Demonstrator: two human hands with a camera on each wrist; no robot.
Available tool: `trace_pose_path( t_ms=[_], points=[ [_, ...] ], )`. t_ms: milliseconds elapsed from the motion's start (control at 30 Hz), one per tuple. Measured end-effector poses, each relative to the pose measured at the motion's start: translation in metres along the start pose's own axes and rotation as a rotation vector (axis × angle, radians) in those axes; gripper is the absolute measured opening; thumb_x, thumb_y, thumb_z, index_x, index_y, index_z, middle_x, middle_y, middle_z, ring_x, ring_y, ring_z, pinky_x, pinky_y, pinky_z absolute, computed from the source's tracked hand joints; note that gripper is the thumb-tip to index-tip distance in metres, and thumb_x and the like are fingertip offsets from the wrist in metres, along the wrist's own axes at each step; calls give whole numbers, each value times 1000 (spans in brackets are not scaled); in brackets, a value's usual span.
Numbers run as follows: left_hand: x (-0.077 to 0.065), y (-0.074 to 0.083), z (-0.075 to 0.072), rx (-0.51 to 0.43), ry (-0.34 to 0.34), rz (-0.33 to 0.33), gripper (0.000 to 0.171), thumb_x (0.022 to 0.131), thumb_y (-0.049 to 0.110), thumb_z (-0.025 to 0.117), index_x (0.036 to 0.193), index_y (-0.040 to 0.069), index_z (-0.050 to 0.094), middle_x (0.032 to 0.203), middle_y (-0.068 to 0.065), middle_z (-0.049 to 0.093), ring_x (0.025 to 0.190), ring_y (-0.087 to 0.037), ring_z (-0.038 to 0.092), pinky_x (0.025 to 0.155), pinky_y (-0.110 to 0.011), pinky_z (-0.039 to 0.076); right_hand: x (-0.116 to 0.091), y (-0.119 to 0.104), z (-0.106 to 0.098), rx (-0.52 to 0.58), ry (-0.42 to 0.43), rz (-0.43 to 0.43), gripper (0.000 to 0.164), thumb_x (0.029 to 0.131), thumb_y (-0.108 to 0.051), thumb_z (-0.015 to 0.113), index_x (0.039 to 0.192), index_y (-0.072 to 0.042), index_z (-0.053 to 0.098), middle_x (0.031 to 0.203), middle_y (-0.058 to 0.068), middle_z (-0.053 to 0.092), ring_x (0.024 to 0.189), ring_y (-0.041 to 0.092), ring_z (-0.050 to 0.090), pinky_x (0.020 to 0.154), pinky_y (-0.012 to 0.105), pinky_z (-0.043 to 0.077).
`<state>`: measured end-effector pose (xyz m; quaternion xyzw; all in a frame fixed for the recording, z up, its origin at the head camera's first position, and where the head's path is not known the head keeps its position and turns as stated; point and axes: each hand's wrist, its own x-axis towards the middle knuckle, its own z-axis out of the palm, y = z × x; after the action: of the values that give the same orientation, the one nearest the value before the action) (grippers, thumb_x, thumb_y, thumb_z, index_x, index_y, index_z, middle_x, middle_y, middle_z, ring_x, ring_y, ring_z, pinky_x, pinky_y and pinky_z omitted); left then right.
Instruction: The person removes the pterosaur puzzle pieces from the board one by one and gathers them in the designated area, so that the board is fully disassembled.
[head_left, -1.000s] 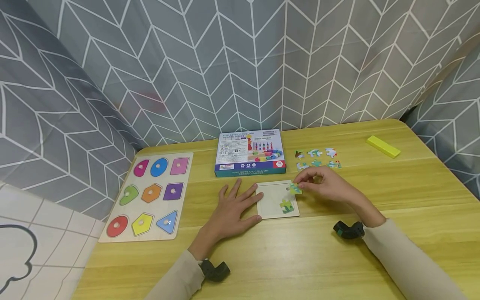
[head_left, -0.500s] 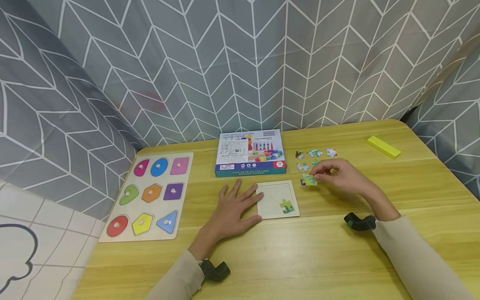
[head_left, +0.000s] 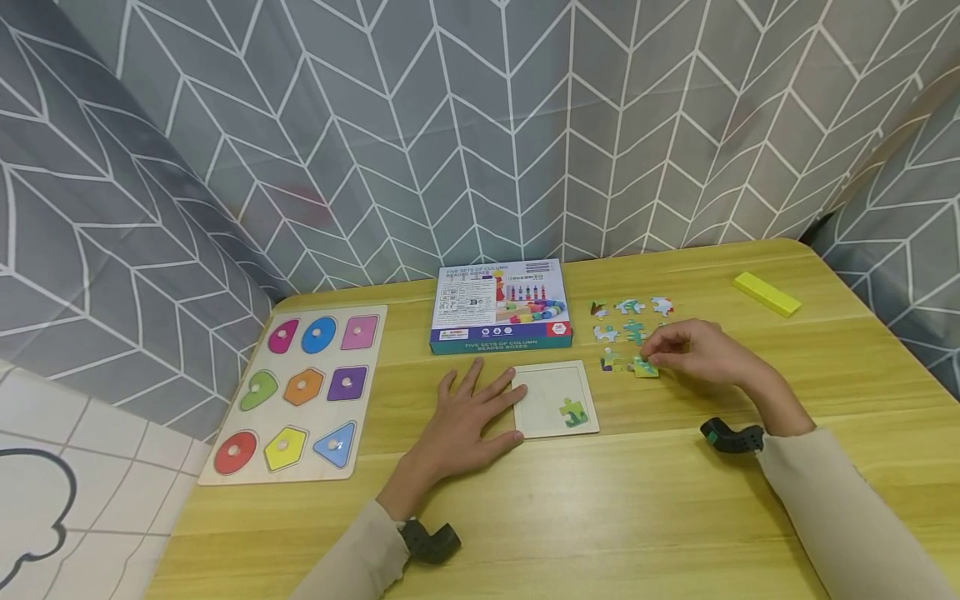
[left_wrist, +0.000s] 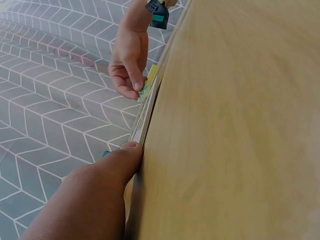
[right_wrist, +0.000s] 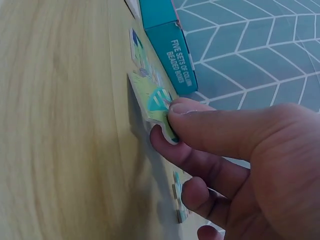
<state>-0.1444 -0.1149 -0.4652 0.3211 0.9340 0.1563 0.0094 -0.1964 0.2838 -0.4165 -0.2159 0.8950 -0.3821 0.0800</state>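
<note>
My right hand [head_left: 697,354] pinches a yellow-green jigsaw piece [right_wrist: 150,95] between thumb and fingers. In the right wrist view the piece is tilted, one edge raised off the wood. Other jigsaw pieces lie just beyond, including a green and purple piece [head_left: 611,360] to its left and a green one [head_left: 634,332] behind it. My left hand [head_left: 468,417] lies with fingers spread, fingertips on the left side of a small square wooden puzzle tray [head_left: 536,396]. One green jigsaw piece [head_left: 573,412] sits in the tray's lower right corner.
A bead-set box [head_left: 498,307] stands behind the tray. A wooden shape-puzzle board [head_left: 300,333] with knobbed shapes lies at the left. A yellow block [head_left: 767,294] is at the back right. A patterned grey curtain [head_left: 480,133] hangs behind the table [head_left: 562,517].
My right hand has moved right with the jigsaw piece, from over the tray's upper right corner to beside the loose pieces. My left hand has stayed put on the tray.
</note>
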Motion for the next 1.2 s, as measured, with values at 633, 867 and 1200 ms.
trace_pose_path(
  t_ms=[633, 867, 1200],
  points=[
    [0, 0, -1, 6, -6, -6, 65, 98, 67, 44, 158, 42, 34, 169, 16, 23, 160, -36, 7, 121, -66, 7, 0, 8, -1, -192, 29, 38, 15, 83, -26, 85, 95, -22, 77, 82, -10, 67, 80, 5, 57, 76, 42, 14],
    [0, 0, 0, 10, 2, -2, 65, 98, 66, 44, 157, 43, 34, 169, 17, 23, 160, -36, 8, 121, -67, 8, 0, 9, 0, -206, 44, 42, 15, 83, -25, 85, 96, -20, 78, 80, -8, 65, 77, 6, 55, 76, 43, 13],
    [-1, 0, 0, 8, 18, 5, 64, 98, 66, 44, 157, 41, 36, 168, 15, 25, 160, -37, 10, 120, -68, 9, 1, 12, 1, -199, 54, 39, 15, 85, -24, 84, 98, -20, 78, 79, -7, 64, 74, 3, 52, 76, 44, 14]
  ],
)
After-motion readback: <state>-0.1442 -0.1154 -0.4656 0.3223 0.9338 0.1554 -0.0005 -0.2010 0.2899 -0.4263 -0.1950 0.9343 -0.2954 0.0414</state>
